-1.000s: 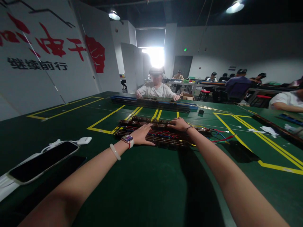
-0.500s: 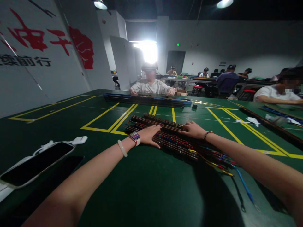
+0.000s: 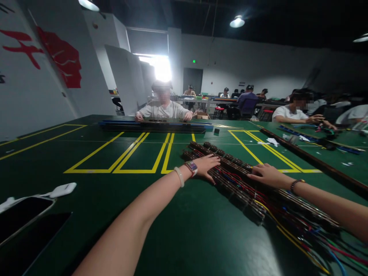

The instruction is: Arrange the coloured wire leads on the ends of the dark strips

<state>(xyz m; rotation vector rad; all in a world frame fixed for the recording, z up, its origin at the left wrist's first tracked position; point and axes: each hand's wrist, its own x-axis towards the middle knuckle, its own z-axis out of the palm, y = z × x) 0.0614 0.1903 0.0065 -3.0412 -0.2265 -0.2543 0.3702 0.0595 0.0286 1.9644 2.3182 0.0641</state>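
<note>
Several long dark strips [image 3: 240, 201] with thin metal rods along them lie slantwise on the green table. Red, blue and yellow wires [image 3: 309, 251] run between them and spill out at the near right end. My left hand [image 3: 206, 165] reaches across the near strip, fingers over its top and thumb at the near side. Farther right, my right hand [image 3: 267, 175] is bent over the far strip, thumb pointing left. What lies under both palms is hidden. A watch [image 3: 191, 166] and a pale bangle are on my left wrist, a dark bracelet on my right.
Yellow tape lines [image 3: 138, 153] mark the table [image 3: 120, 214]. At left lie a phone [image 3: 25, 216] and a white case [image 3: 63, 190]. A co-worker [image 3: 163, 109] sits opposite behind a long blue-black bar [image 3: 155, 125]. Another long dark bar [image 3: 313, 159] and white scraps lie right.
The strips have shifted to the right across the table, both hands moving along with them. More wires show at the near right. The view has turned rightward.
</note>
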